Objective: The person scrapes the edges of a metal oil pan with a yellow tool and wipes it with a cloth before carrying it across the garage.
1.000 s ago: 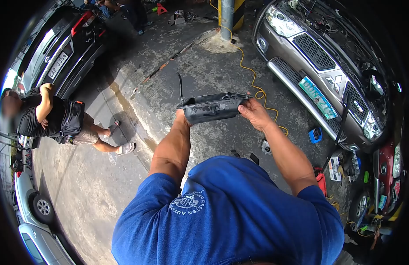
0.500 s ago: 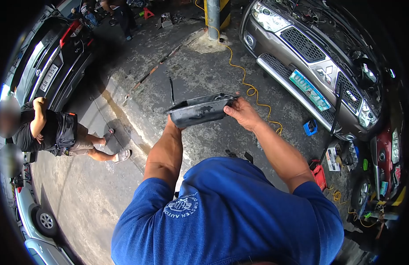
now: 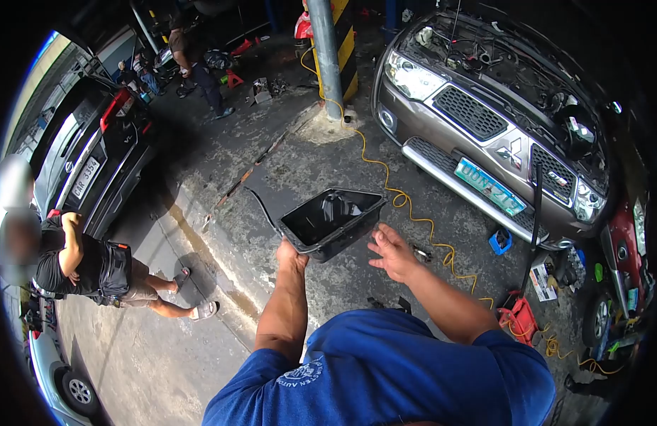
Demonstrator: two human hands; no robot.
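Note:
A black, box-shaped pan (image 3: 346,238) with a raised rim is held up in front of me, its hollow inside facing up toward me. My left hand (image 3: 291,255) grips its near left corner, with the fingers partly hidden beneath. From that same side a thin black strip (image 3: 263,207) sticks out and curves away over the floor. My right hand (image 3: 396,255) is off the pan, close to its right end, fingers spread and holding nothing. Shiny patches show on the pan's inner wall.
A grey car (image 3: 477,135) with its hood up stands at the right. A yellow hose (image 3: 412,210) winds over the floor from a post (image 3: 326,64). At left, a person (image 3: 94,263) stands by a black car (image 3: 94,156). A red jack (image 3: 516,319) is at lower right.
The pan has tipped so its inside now shows, where before its outer side faced me. My right hand has let go and opened. The view has shifted slightly.

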